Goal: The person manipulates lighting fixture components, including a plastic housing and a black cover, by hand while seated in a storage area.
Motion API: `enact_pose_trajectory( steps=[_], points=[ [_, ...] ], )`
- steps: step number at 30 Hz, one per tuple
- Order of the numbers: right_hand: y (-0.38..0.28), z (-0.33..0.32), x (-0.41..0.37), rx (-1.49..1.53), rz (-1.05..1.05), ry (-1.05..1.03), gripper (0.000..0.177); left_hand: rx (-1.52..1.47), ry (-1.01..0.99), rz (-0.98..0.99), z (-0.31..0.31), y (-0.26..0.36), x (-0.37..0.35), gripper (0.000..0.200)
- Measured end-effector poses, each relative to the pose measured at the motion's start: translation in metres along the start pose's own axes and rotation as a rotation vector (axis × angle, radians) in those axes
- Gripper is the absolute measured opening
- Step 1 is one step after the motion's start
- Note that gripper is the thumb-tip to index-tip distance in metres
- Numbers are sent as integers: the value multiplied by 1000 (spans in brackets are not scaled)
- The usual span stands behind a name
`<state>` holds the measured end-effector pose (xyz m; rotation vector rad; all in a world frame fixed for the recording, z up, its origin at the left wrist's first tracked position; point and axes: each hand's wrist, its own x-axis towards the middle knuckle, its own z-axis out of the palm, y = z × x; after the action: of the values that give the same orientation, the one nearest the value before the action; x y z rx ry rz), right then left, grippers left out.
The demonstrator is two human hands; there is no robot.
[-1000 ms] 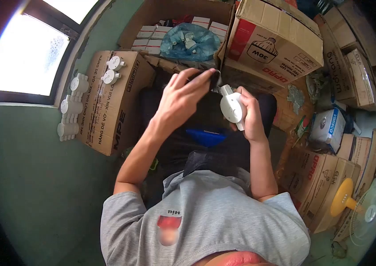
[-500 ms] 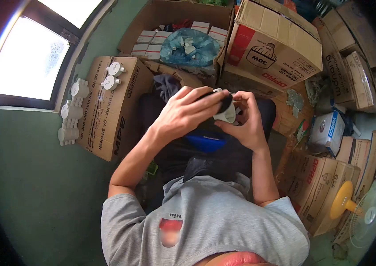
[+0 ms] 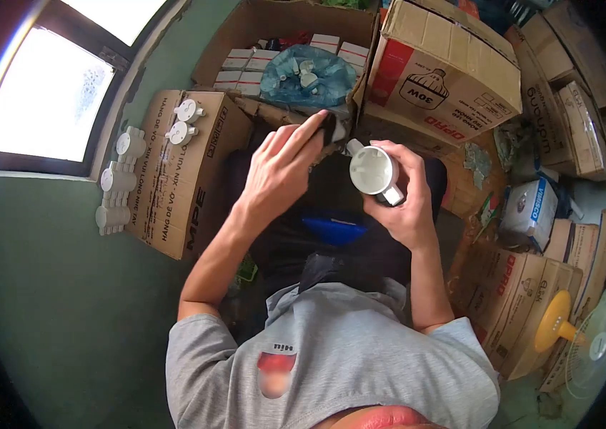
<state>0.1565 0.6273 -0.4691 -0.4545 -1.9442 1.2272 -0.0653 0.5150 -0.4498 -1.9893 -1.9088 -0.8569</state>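
Note:
My right hand (image 3: pixel 409 196) is closed around a round white plastic box (image 3: pixel 373 170), whose hollow inside faces the camera and whose short tube stubs stick out at the rim. To its left, my left hand (image 3: pixel 283 161) is raised, its fingers pressed together on a dark item (image 3: pixel 331 130) too hidden to name. The hands are apart. Two similar white round boxes (image 3: pixel 181 133) lie on a cardboard box (image 3: pixel 174 171) at the left, and stacks of more (image 3: pixel 118 180) line its left edge.
Behind the hands an open carton (image 3: pixel 210 61) holds small white boxes and a blue plastic bag (image 3: pixel 285 89) with white parts. A large lamp carton (image 3: pixel 446 79) stands beside it. More cartons (image 3: pixel 510 307) and a fan (image 3: pixel 598 346) are at the right; a window (image 3: pixel 46 93) is upper left.
My left hand has moved off the white box, up and left, with the dark item. My right hand has turned the box so its hollow inside shows.

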Motion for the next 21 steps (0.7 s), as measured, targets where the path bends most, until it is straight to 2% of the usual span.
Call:
enact_pose_trajectory(
  steps=[2,4,6,10,12,14,15,18,20,21],
  points=[
    [-2,1,-1,-32,11,-26,79,-95,9,106,0,8,0,39],
    [-5,2,-1,23,-4,-52,79,-93,-128,109,-1,10,-3,37],
    [-2,-1,-4,110,-25,-58,79,13,-144,113,0,-4,-8,37],
    [-7,-7,-4,98,-12,-108,78,-10,29,53,-4,13,4,40],
    [-8,-8,-2,85,-39,-162,78,-10,-32,160,-5,17,4,41],
    [-8,-8,-5,51,-31,-207,76,-4,-103,122,-1,4,0,39],
    [-5,-7,-8,157,-4,-210,76,-11,-79,112,-4,-2,1,40],
    [3,-5,-11,333,59,-217,76,-238,-32,-34,-15,2,9,36],
    [7,-4,-8,435,33,-161,80,-594,-179,-151,-11,11,3,34],
    [7,-5,-8,432,33,-163,80,-540,-149,-140,-8,8,-2,35]
  ],
)
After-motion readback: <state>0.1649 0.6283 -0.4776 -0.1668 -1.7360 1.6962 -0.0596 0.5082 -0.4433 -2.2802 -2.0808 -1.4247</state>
